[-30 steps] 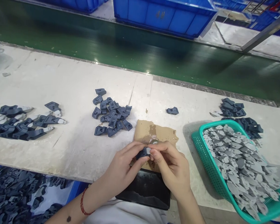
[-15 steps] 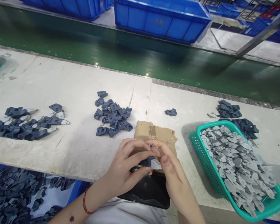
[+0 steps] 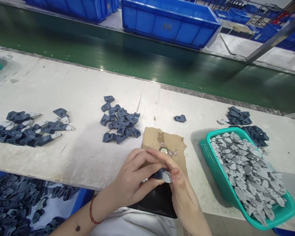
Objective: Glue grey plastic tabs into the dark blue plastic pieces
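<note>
Near the table's (image 3: 83, 164) front edge, grey tip (image 3: 166, 177) shows more than a second ago, apparently fitted; left hand (image 3: 131, 175) pinches dark piece (image 3: 156, 174), right hand (image 3: 181, 188) curled alongside, grip unclear.

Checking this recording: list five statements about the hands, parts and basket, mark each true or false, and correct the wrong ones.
1. The left hand holds a dark part. True.
2. Gray pieces lie heaped in the green basket. True.
3. The right hand is inside the green basket. False: it is beside the left hand.
4. A loose part lies apart on the white table. True.
5. The red bracelet is on the right wrist. False: it is on the left wrist.
</note>
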Motion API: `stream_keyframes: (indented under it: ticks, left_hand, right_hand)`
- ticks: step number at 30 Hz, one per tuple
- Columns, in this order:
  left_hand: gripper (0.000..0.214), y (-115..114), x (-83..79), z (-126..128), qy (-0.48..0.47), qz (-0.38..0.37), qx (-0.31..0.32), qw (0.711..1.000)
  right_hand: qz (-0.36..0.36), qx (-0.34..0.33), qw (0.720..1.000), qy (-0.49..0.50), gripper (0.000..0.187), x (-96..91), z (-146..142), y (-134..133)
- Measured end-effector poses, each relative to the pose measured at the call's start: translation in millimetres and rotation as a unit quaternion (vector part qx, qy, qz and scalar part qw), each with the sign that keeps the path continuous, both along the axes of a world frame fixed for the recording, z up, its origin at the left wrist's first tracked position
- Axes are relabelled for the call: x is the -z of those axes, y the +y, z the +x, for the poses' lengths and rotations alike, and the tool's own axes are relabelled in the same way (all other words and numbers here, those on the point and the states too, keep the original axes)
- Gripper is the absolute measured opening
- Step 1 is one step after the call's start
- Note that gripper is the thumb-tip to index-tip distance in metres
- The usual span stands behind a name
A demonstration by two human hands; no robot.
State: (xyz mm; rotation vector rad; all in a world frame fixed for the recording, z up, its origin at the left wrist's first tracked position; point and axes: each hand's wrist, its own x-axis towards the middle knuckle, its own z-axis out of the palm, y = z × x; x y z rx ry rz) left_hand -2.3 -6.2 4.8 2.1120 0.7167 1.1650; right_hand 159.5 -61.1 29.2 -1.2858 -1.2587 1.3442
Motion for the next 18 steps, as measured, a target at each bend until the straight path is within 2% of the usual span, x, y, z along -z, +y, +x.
stream_keyframes:
  ticks: [4, 9, 13, 16, 18]
  left_hand:
    - [0.024, 0, -1.2, -1, -0.008, 0.017, 0.007, 1.0]
    - [0.025, 0, -0.6, -3, -0.006, 0.012, 0.016, 1.0]
    - [0.026, 0, 0.7, -2, -0.018, -0.001, 0.048, 0.999]
    - [0.025, 0, -1.3, -1, -0.044, -0.022, 0.107, 0.993]
    - [0.024, 0, -3.8, -3, -0.061, -0.064, 0.138, 0.986]
  right_hand:
    - [0.006, -0.022, 1.0, -0.01, 0.047, 0.2, 2, -2]
    - [-0.017, -0.005, 1.0, -0.006, 0.045, -3.3, -1, -5]
    - [-0.007, -0.005, 0.999, -0.035, 0.047, -9.7, 0, -5]
    - [0.028, -0.023, 0.995, -0.097, 0.056, -19.4, 18, -3]
    - [0.064, 0.025, 0.98, -0.187, 0.051, -26.2, 41, -2]
